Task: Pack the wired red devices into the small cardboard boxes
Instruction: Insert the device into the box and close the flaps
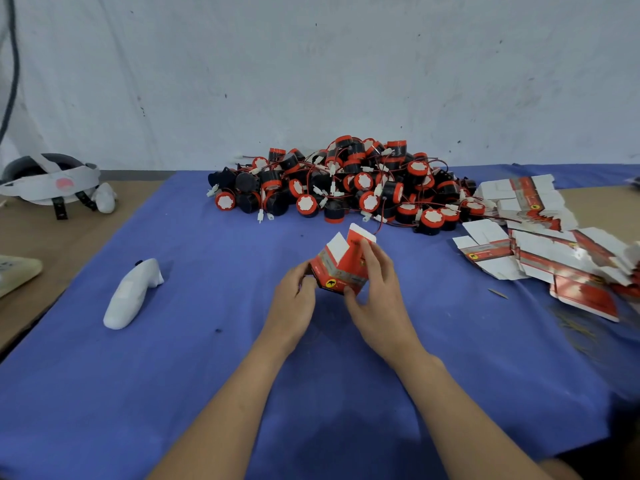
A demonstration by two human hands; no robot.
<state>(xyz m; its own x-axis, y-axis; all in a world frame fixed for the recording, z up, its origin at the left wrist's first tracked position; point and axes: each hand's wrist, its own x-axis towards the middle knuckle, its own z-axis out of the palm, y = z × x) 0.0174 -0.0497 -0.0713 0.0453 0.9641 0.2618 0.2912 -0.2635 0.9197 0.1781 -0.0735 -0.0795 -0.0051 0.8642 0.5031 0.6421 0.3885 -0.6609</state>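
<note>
Right hand [375, 292] fingers [367, 252] wrapped over the side of a small red cardboard box [341, 268], thumb on its lower front; left hand [294, 299] grips the box's left edge. Box held at frame center above the blue cloth [207, 375], top flaps open and standing up. Pile of red-and-black wired devices [346, 185] behind it, upper center. Flat unfolded boxes [540, 244] heaped at right. White controller [133, 292] lying left. Headset [52, 183] far upper left.

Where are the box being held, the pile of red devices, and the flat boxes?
Held box [341, 268]: head view, red front panel.
Device pile [349, 183]: head view, pile's middle.
Flat boxes [540, 251]: head view, white panel.
</note>
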